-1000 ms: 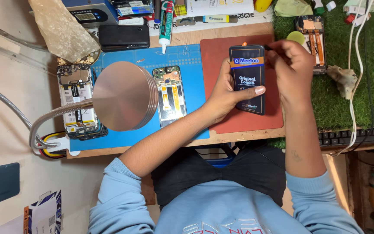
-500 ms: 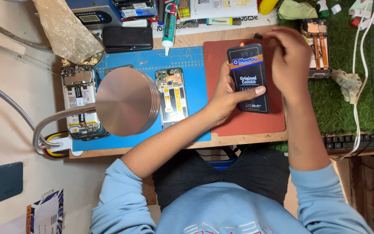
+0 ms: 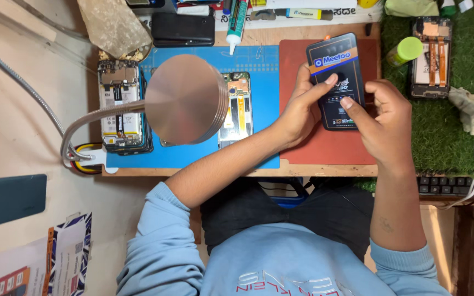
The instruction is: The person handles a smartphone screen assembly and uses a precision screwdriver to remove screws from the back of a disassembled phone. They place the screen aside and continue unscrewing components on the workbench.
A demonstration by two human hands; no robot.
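Note:
A black phone display panel (image 3: 336, 63) with a blue and orange sticker lies tilted over the dark red mat (image 3: 325, 148). My left hand (image 3: 300, 107) grips its left edge, thumb on the face. My right hand (image 3: 382, 123) holds the lower right side, with one finger pressed on the panel's face. An opened phone (image 3: 237, 107) with its insides showing lies on the blue mat (image 3: 248, 153), partly under a round metal lamp head (image 3: 187, 98).
Another opened phone (image 3: 119, 107) lies at the blue mat's left end. A glue tube (image 3: 236, 22) and a black phone (image 3: 183, 28) sit at the back. On green turf at right are an opened phone (image 3: 432, 55), a green cap (image 3: 407, 49), a rag (image 3: 470, 107). A keyboard (image 3: 456, 186) is lower right.
My right hand came down from the panel's top edge to its lower right side. The panel has tilted and shifted up. The view has drifted a little.

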